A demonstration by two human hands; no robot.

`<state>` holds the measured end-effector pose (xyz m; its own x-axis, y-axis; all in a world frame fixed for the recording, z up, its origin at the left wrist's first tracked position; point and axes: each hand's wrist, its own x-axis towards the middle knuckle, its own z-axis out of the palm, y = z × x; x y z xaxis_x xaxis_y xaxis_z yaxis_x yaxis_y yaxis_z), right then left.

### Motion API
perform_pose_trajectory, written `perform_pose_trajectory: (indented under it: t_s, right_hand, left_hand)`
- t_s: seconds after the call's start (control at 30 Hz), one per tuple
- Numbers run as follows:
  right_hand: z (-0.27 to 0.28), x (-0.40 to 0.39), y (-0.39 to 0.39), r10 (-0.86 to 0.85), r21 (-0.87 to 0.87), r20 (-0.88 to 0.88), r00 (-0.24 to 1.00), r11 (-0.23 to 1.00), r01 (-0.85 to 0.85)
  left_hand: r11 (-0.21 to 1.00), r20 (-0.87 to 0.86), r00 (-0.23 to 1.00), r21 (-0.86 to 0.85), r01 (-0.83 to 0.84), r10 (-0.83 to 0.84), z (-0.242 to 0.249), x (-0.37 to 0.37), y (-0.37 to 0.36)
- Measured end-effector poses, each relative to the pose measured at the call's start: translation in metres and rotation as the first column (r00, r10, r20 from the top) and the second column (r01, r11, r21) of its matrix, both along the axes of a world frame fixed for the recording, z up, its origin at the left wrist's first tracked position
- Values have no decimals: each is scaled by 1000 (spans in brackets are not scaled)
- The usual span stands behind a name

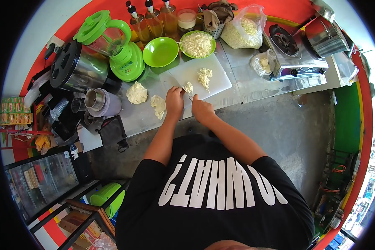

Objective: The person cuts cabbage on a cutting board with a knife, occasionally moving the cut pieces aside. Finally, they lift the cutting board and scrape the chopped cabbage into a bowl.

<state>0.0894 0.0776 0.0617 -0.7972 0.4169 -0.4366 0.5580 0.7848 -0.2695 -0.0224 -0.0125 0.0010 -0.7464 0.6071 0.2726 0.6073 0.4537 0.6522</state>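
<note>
A white cutting board (221,75) lies on the metal counter, with shredded pale vegetable (204,78) at its middle and a smaller pile (188,87) near its front edge. My left hand (175,99) is closed beside the smaller pile, its fingertips touching pale pieces. In my right hand (203,111) is a knife (191,98), its blade mostly hidden and pointing toward that pile. Left of the board sit a pale cabbage-like chunk (136,93) and loose leaves (158,106). Behind the board are a green plate heaped with shreds (197,44) and a green bowl (161,52).
A green blender (127,62) and a steel-and-lilac container (103,102) stand at the left. Pump bottles (154,21) line the back. A bag of shreds (243,32), a smaller bag (263,63) and a gas stove (296,58) with a pot (326,36) are at the right.
</note>
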Motion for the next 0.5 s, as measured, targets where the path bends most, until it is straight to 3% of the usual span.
perform_pose_trajectory:
  t_s: [0.1, 0.27, 0.5]
  right_hand:
    - [-4, -2, 1, -31, -18, 2, 1000, 999, 31]
    - [2, -13, 13, 27, -30, 1, 1000, 999, -27]
    - [5, -1, 3, 28, -31, 19, 999, 999, -28]
  left_hand:
    - [1000, -13, 1000, 28, -2, 2, -1, 0, -1]
    - [996, 116, 991, 59, -70, 63, 2, 1, 1]
    - [998, 109, 994, 51, -36, 30, 6, -1, 0]
